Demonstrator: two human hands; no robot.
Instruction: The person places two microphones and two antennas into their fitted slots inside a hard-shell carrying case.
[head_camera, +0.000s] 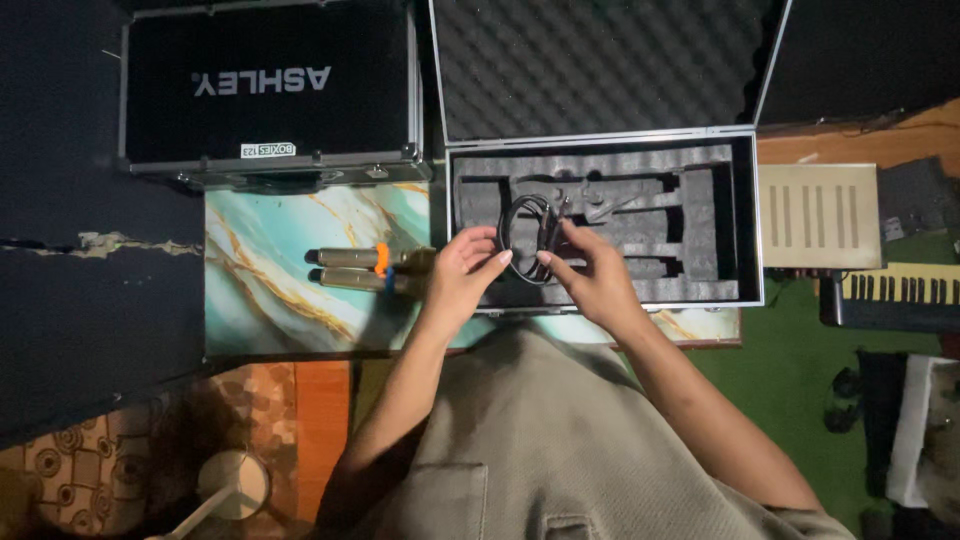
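2 hands, 1 cable, 2 mics, 2 cases. Left hand & right hand both hold a coiled black cable, fingers closed on its lower edge, over the open foam-lined case. Cable: thin, dark, wound in a rough loop w/ metal plugs at upper right. Case lid is up, egg-crate foam inside. 2 gold-toned mics lie side by side on the marbled bench, just left of the left hand; 1 has an orange band. 2nd case, black, is shut, behind the mics.
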